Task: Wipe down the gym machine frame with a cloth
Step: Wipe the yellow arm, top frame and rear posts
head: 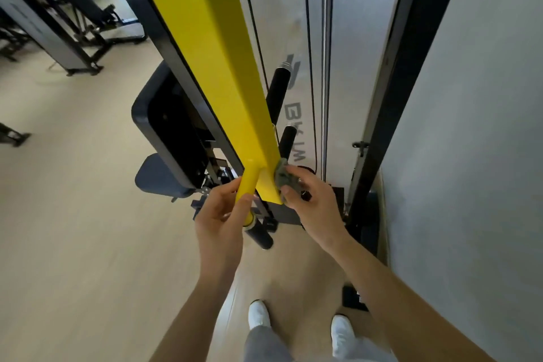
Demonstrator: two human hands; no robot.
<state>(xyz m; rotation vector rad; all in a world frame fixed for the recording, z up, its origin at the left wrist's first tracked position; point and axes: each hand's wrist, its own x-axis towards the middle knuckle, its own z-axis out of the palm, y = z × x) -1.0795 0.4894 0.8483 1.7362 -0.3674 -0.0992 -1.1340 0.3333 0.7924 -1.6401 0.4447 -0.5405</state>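
Head-camera view, looking steeply down; I am watching it remotely. A long yellow frame beam point(205, 38) of the gym machine runs from the top of the picture down to two bare hands near the middle.

The right hand point(311, 203) has its fingers point(295, 170) and thumb curled round a small crumpled grey-green cloth point(282, 178). It presses the cloth against the right face of the beam at its lowest end. The left hand point(220, 214) grasps a short round yellow tube point(248, 185) that branches off the bottom of the beam, with the thumb across the front. Just past the left fingers, the tube ends in a black grip point(260, 236).

The relation I would steer by is that the beam's long axis leads up and away from the cloth-holding fingers, leaning to their left. Nearly all of its length therefore lies above them. The right hand is the one touching the beam face, while the left only steadies the tube. I judge that the next stroke should travel upward along that axis with the cloth kept against the face. I cannot tell how much has already been wiped.

Right of the right fingers stands a pale grey panel point(293, 38) crossed by black cables. Left of the left fingers is a dark seat pad point(158, 176). A light wooden floor point(73, 214) lies beneath both hands.
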